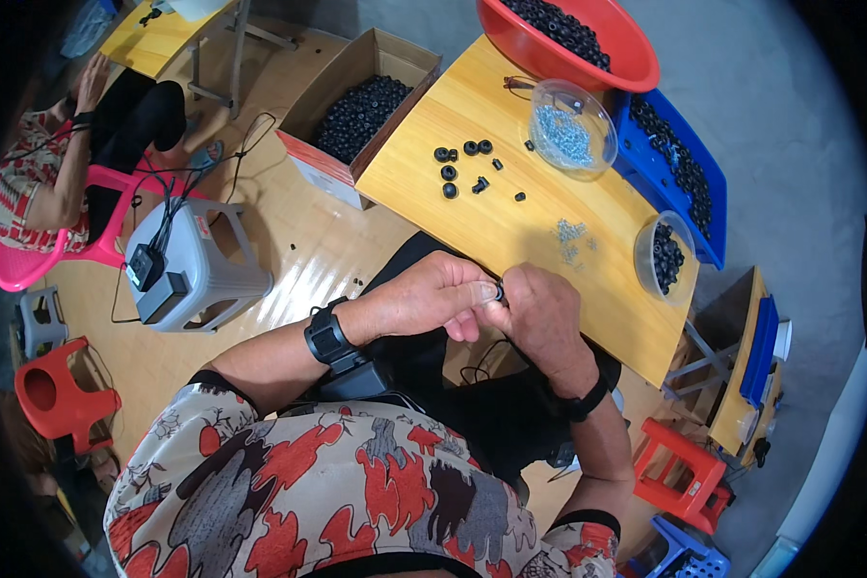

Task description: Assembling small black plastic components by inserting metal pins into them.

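Note:
Just over the near edge of the yellow table (433,106), my two hands meet around a small black round part (499,291). My left hand (429,297) pinches it between thumb and fingers. From the other side, my right hand (544,310) is closed on the same part, and its fingers hide most of it. Farther up the tabletop lie several loose black round parts (449,173). To the right of them is a small scatter of silvery screws or pins (570,231).
A clear bowl (602,159) of silvery bits, a clear tub (641,255) of black parts, a red basin (636,72) and a blue tray (708,252) line the table's far right side. An open cardboard box (323,178) stands left. Another person (43,197) sits beyond a grey stool (197,241).

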The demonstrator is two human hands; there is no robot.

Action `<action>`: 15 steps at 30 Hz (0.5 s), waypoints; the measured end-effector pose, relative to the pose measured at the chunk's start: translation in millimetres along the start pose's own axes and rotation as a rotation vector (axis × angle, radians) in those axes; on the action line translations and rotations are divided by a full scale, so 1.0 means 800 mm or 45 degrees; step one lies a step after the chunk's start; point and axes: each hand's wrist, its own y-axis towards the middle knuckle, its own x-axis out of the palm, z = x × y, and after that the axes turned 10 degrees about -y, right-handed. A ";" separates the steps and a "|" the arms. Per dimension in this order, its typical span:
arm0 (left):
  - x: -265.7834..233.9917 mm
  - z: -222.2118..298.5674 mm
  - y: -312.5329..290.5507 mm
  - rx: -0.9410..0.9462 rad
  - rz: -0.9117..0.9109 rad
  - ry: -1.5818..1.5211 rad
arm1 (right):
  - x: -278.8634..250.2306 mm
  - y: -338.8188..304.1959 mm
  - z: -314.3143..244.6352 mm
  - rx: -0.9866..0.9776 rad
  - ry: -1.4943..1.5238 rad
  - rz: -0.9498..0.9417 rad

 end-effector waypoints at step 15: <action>0.000 -0.001 0.004 0.040 0.004 -0.051 | -0.012 -0.001 -0.002 0.161 0.058 0.027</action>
